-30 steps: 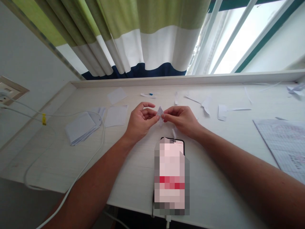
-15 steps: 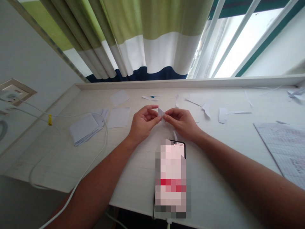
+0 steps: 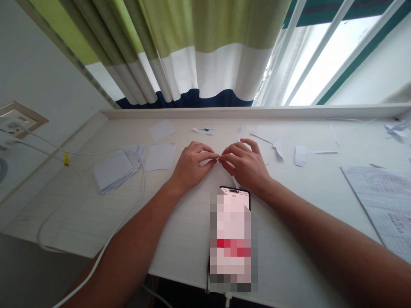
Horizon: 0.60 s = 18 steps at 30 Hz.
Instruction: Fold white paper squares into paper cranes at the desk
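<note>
My left hand (image 3: 192, 164) and my right hand (image 3: 245, 164) meet fingertip to fingertip low over the white desk (image 3: 180, 222). Between the fingertips a sliver of a small folded white paper piece (image 3: 215, 159) shows; both hands pinch it and press it down toward the desk. Most of the paper is hidden under the fingers. A phone (image 3: 233, 235) with a lit screen lies flat just in front of the hands.
A stack of white paper squares (image 3: 112, 172) and single squares (image 3: 160, 156) lie to the left. Paper scraps (image 3: 300, 155) are scattered at the back right. A printed sheet (image 3: 382, 201) lies at the right edge. A white cable (image 3: 135, 201) loops across the left side from a wall socket (image 3: 17, 122).
Both hands have come down from holding the folded paper up in the air to pressing it against the desk. The paper is now mostly covered by the fingers.
</note>
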Each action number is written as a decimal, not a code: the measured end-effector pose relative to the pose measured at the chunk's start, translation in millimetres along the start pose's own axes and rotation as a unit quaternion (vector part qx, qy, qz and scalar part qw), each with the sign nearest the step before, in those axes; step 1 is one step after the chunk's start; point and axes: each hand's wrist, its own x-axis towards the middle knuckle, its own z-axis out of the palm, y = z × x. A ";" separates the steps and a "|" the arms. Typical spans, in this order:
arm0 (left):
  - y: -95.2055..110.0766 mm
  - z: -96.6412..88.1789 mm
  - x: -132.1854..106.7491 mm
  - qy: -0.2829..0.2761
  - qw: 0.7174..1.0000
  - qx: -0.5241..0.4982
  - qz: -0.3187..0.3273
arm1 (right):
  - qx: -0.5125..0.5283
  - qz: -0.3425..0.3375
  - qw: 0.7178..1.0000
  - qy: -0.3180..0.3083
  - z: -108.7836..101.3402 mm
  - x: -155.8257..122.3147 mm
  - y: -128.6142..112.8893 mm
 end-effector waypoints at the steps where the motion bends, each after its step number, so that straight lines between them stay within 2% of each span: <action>1: -0.9 1.1 -0.3 -0.019 1.000 0.004 -0.001 | 0.015 0.001 1.000 -0.010 3.1 -0.7 1.2; 5: -0.9 0.7 -1.1 -0.084 0.996 0.022 0.000 | 0.103 0.031 0.994 -0.035 11.3 -2.3 9.3; 8: -0.1 -2.8 -0.7 -0.107 0.994 0.025 0.003 | 0.132 0.046 0.989 -0.039 11.5 -1.8 13.6; 13: -0.2 -4.6 0.3 -0.124 0.992 0.024 0.020 | 0.124 0.004 0.988 -0.097 5.3 1.5 14.3; 18: 0.7 -2.4 0.1 -0.135 0.990 0.023 0.020 | 0.077 -0.035 0.990 -0.114 0.4 3.2 10.8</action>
